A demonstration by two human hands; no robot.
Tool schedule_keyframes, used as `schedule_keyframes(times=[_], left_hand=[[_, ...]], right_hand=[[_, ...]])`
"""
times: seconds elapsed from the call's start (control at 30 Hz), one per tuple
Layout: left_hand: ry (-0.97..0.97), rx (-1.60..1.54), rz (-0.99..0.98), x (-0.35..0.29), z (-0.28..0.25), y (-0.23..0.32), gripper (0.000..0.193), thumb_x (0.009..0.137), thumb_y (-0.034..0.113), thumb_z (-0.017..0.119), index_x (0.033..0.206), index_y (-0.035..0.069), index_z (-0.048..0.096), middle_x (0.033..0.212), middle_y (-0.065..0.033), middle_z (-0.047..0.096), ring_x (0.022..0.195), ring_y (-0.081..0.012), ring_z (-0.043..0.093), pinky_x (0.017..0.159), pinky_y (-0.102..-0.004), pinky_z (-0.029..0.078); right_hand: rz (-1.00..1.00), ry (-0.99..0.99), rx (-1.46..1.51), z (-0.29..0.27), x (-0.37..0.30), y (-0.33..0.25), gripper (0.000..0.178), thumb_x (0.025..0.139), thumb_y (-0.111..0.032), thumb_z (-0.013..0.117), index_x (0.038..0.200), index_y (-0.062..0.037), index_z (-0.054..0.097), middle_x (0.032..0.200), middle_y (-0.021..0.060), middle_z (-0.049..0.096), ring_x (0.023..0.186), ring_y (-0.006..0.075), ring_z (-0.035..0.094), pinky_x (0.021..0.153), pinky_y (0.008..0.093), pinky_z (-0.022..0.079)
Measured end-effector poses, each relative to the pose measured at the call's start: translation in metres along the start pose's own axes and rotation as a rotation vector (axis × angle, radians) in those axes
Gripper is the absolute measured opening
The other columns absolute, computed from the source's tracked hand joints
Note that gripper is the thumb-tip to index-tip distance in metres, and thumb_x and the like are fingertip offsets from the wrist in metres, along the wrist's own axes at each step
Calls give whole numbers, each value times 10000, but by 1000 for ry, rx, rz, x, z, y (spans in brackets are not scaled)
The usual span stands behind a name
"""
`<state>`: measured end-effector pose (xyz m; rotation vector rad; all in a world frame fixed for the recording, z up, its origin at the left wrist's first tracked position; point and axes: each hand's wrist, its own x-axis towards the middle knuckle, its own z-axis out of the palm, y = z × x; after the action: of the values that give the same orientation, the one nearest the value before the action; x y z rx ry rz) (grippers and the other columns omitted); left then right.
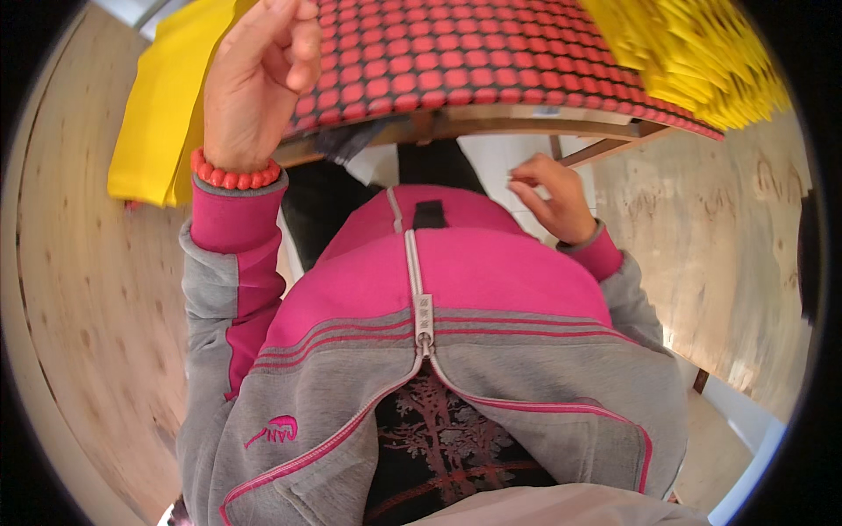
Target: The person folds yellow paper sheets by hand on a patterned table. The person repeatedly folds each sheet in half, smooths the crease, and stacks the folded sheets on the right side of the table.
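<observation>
We judge the work partway along: yellow pieces (702, 66) lie heaped at the desk's (456, 57) right corner, and a yellow strip (162, 123), perhaps still to do, lies by its left edge. Our left hand (260, 79) is half curled beside that strip, fingertips cropped, so we cannot tell its grip; our right hand (560, 197), loosely open with nothing visible in it, hovers off the front edge

Wooden-framed table (526, 125), red-patterned cover (456, 61), heaped yellow pieces (702, 57) on its right, yellow sheet (162, 114) at left

Head-worn fisheye, looking down (steeply); close above the jacket (517, 285)
</observation>
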<state>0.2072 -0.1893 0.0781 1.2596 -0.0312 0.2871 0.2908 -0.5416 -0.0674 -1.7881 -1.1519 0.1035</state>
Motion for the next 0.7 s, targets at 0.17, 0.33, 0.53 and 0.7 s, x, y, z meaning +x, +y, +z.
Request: schedule_keyframes(times=[0.17,0.33,0.53,0.7], left_hand=[[269,9,115,-100,-51,-14,272,1089,271,477,1041,31,598,723,-20,549,601,-93,456,579,-247,365],[561,76,142,-187,-82,-40,258,1087,253,486,1006,31,590,717,-33,552,593,-97,471,571,-240,377],[771,76,82,-243,-104,-70,207,1067,224,536,989,48,610,728,-31,594,591,-96,514,558,-230,401],[856,125,115,-250,-114,-61,188,1052,219,573,970,59,628,742,-33,639,595,-100,559,566,-228,433]], right_hand=[[-152,-280,-84,83,45,0,149,949,-164,675,1007,-44,608,902,149,616,840,363,647,695,424,526],[-387,-271,-264,137,101,4,173,916,-121,641,1069,-56,594,944,134,590,857,370,647,725,450,549],[-441,-270,-503,193,142,28,174,907,-122,601,1066,-53,620,1011,136,620,941,337,664,758,460,549],[-436,-301,-598,205,158,50,141,917,-139,580,1007,-38,621,1053,159,644,979,345,667,829,475,525]])
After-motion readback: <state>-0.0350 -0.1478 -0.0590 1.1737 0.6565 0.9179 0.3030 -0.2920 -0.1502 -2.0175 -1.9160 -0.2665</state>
